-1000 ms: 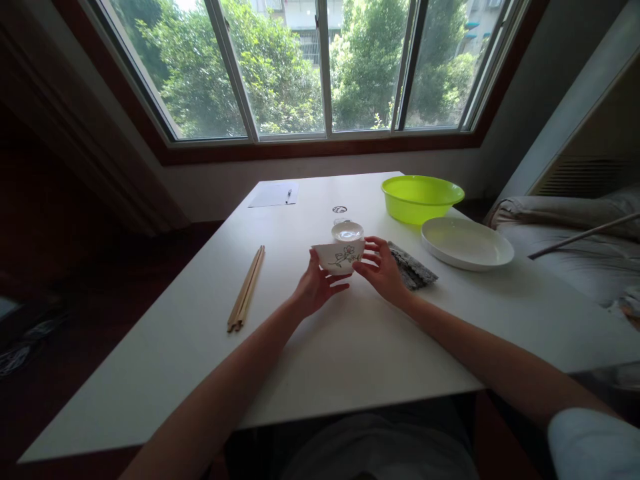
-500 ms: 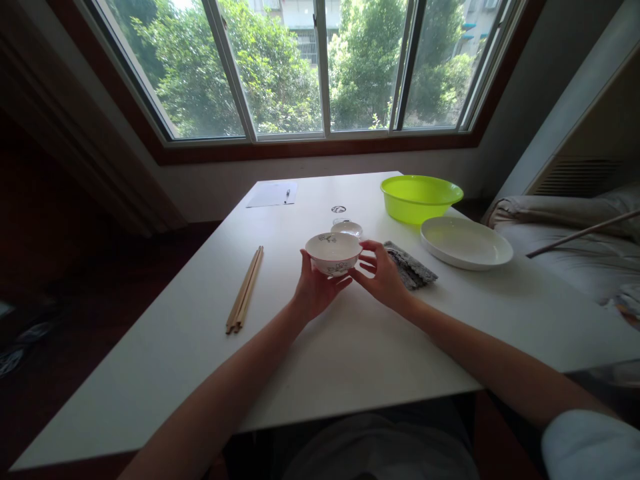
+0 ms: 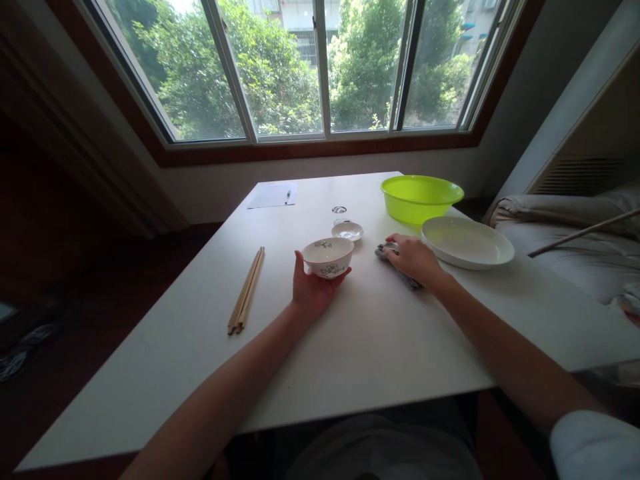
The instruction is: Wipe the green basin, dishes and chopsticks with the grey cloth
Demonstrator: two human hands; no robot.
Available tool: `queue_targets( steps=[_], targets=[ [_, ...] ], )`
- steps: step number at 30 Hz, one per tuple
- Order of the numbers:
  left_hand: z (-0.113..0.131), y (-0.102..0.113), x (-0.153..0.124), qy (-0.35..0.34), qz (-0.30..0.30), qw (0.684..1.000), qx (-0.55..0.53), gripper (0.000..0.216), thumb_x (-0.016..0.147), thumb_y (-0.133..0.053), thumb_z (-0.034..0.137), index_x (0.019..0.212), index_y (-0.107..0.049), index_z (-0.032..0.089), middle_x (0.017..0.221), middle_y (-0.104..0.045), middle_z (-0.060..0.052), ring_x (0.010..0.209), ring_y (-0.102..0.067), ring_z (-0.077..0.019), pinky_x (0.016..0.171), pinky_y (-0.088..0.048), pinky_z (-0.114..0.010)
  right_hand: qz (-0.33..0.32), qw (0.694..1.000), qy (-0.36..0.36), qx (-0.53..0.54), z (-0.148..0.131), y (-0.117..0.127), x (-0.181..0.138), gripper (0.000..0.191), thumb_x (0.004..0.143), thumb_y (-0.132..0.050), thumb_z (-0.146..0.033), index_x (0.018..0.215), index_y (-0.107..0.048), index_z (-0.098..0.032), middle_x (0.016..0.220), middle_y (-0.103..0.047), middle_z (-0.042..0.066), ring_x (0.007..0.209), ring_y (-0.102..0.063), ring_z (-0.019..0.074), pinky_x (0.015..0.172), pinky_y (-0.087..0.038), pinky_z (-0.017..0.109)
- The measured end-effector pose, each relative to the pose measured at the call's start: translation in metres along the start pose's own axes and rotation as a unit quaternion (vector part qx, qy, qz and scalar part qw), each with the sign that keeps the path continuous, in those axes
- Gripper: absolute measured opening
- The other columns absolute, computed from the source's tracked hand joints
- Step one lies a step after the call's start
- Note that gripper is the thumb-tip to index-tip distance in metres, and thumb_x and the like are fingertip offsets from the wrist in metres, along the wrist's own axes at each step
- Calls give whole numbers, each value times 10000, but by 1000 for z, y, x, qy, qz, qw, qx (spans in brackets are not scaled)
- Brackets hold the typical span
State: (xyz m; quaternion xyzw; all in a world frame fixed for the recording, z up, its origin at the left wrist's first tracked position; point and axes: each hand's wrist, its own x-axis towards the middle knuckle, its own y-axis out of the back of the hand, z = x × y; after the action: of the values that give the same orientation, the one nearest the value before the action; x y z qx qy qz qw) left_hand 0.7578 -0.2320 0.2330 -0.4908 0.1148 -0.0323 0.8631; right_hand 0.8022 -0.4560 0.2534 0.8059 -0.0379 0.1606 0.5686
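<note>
A white bowl (image 3: pixel 330 267) with a dark floral print and a reddish rim rests in my left hand (image 3: pixel 314 293). The thumb is at its left side and the fingers are beneath it. My right hand (image 3: pixel 413 259) lies over a grey cloth (image 3: pixel 411 281), fingers curled down onto it. Most of the cloth is hidden under that hand. Just behind the bowl, a small white dish (image 3: pixel 347 231) sits on the table.
Several wooden chopsticks (image 3: pixel 246 293) lie on the white table (image 3: pixel 170 353) at left. A large white plate (image 3: pixel 467 247) and a lime-green basin (image 3: pixel 421 200) stand at right. Paper (image 3: pixel 270 195) with a pen (image 3: pixel 288 197) is at the far left.
My right hand has let go of the bowl and moved right onto the grey cloth. The bowl, now in my left hand alone, has shifted slightly left and nearer.
</note>
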Motion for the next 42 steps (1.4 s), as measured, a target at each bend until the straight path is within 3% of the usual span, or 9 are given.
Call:
queue_targets(
  steps=[3, 5, 9, 12, 15, 21, 30, 37, 42],
  targets=[
    [1, 0, -1, 26, -2, 1000, 8, 780, 784, -442, 684, 1329, -436, 126, 1265, -535, -207, 1130, -560, -330, 788, -580, -400, -74, 996, -12, -47, 15, -13, 3, 384, 785, -592, -319, 1142, -590, -176, 1120, -645, 152, 1023, -590, 296, 782, -463, 352],
    [2, -1, -2, 37, -8, 999, 12, 779, 788, -435, 684, 1332, -440, 126, 1267, -533, -209, 1129, -562, -328, 770, -585, -392, -79, 996, -15, -34, 21, -18, 6, 387, 779, -571, -216, 1164, -578, -171, 1128, -638, 157, 1026, -589, 286, 814, -455, 355],
    [2, -3, -3, 54, -5, 998, 20, 782, 798, -401, 690, 1355, -420, 141, 1281, -524, -209, 1148, -550, -328, 726, -593, -369, -41, 985, -30, 167, 20, -10, 15, 372, 762, -551, -207, 1130, -592, -183, 1063, -664, 109, 942, -613, 247, 809, -468, 350],
    [2, -3, -3, 55, -5, 998, 22, 790, 803, -389, 690, 1369, -402, 140, 1284, -527, -208, 1170, -534, -323, 758, -586, -371, -63, 907, -45, 414, 9, -4, 16, 464, 718, -586, -273, 1173, -558, -193, 998, -674, 63, 808, -627, 195, 719, -505, 323],
    [1, -2, -3, 51, -19, 998, 25, 800, 803, -388, 691, 1358, -414, 116, 1274, -538, -209, 1183, -524, -321, 818, -569, -394, -70, 849, -50, 521, -3, -9, 12, 584, 666, -625, -288, 1234, -514, -214, 933, -678, 34, 735, -618, 170, 676, -516, 322],
    [-2, 1, -1, 40, -47, 998, 24, 771, 811, -410, 667, 1338, -439, 106, 1266, -549, -211, 1186, -524, -320, 889, -534, -447, -14, 868, 22, 495, -11, -29, 6, 511, 670, -640, -272, 1172, -565, -207, 1049, -670, 41, 909, -614, 201, 833, -498, 388],
    [-2, 1, 0, 20, -56, 998, 24, 730, 822, -416, 647, 1314, -455, 109, 1262, -554, -200, 1148, -551, -323, 923, -503, -487, 56, 902, 158, 398, -15, -31, -3, 461, 714, -578, -203, 1174, -605, -226, 1128, -602, 68, 1040, -564, 214, 962, -418, 405],
    [-1, 3, 0, 11, -58, 998, 18, 740, 826, -410, 646, 1321, -446, 97, 1233, -572, -203, 1125, -566, -326, 912, -509, -484, 53, 882, 128, 451, -23, -36, -8, 496, 675, -564, -180, 1165, -614, -235, 1154, -575, 62, 1093, -536, 219, 1003, -393, 407],
    [0, 4, -1, 14, -61, 998, 26, 750, 824, -390, 664, 1310, -465, 99, 1189, -597, -205, 1088, -591, -322, 837, -551, -433, 61, 886, 128, 441, -30, -35, -13, 518, 665, -541, -155, 1170, -617, -247, 1144, -550, 58, 1081, -528, 214, 1007, -396, 400]
  ],
)
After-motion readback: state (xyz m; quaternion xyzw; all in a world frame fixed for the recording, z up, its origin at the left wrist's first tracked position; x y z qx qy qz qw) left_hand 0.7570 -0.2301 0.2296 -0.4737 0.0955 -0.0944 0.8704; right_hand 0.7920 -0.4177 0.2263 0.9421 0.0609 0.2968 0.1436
